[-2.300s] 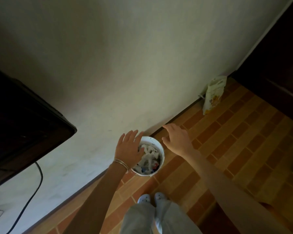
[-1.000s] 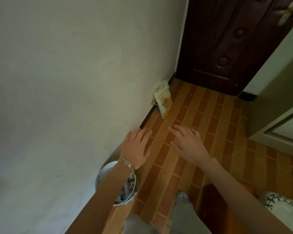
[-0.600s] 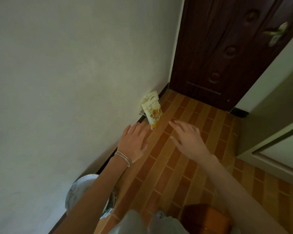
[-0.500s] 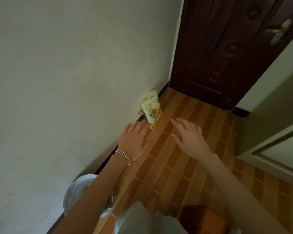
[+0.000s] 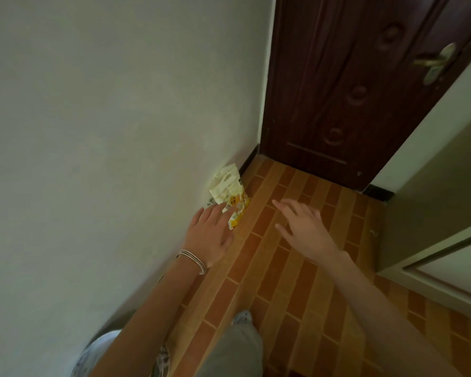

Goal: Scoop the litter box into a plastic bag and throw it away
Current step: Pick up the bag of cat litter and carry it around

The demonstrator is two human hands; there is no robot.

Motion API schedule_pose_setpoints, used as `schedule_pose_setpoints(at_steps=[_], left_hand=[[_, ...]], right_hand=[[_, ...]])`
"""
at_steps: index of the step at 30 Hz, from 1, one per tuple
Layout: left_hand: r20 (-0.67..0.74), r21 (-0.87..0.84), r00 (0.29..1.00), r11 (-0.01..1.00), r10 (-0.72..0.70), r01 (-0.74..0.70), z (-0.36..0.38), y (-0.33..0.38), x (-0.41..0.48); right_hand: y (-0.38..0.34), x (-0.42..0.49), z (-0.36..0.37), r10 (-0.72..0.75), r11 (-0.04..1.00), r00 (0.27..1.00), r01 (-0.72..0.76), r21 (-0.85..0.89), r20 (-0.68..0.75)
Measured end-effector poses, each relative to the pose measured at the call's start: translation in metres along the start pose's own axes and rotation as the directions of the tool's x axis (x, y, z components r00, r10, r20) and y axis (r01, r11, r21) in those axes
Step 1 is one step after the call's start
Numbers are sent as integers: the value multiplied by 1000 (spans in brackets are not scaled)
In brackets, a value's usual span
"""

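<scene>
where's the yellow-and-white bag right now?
Head view, left of centre: the yellow-and-white bag stands on the floor against the wall, short of the dark door, just past the left hand.

Dim little hallway corner with a brick-look floor

Plain off-white wall (image 5: 106, 131) runs down the left to a dark carved wooden door (image 5: 351, 91) with a brassy lever handle (image 5: 435, 62). A dark baseboard (image 5: 249, 161) lines the wall's foot. The floor (image 5: 297, 281) is orange-brown tile laid like bricks, and there's a pale panelled surface (image 5: 446, 268) on the right. Light's low and flat.

Home hallway: wooden door (image 5: 346, 85), brick-patterned floor (image 5: 278, 268).
</scene>
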State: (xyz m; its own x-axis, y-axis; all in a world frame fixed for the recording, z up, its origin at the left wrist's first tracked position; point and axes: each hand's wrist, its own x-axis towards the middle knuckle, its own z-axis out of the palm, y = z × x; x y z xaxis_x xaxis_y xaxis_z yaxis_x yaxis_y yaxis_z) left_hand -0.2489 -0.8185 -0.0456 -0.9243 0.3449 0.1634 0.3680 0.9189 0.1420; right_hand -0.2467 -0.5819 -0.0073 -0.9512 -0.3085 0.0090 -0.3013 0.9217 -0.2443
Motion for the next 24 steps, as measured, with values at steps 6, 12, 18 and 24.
schedule_pose_setpoints(at_steps=[6,12,18,24], left_hand=[[-31,-13,1000,1000,2,-2,7,-17,87],[-39,-15,999,1000,16,-17,13,-28,149],[-22,-15,999,999,-31,31,38,-29,191],[26,35,987,987,-160,159,66,-12,241]], right_hand=[[34,75,-18,-14,1000,1000,14,-3,-15],[69,130,-26,-18,1000,1000,18,4,-23],[112,175,-19,-45,999,999,45,8,21],[169,236,-16,-122,992,984,118,36,133]])
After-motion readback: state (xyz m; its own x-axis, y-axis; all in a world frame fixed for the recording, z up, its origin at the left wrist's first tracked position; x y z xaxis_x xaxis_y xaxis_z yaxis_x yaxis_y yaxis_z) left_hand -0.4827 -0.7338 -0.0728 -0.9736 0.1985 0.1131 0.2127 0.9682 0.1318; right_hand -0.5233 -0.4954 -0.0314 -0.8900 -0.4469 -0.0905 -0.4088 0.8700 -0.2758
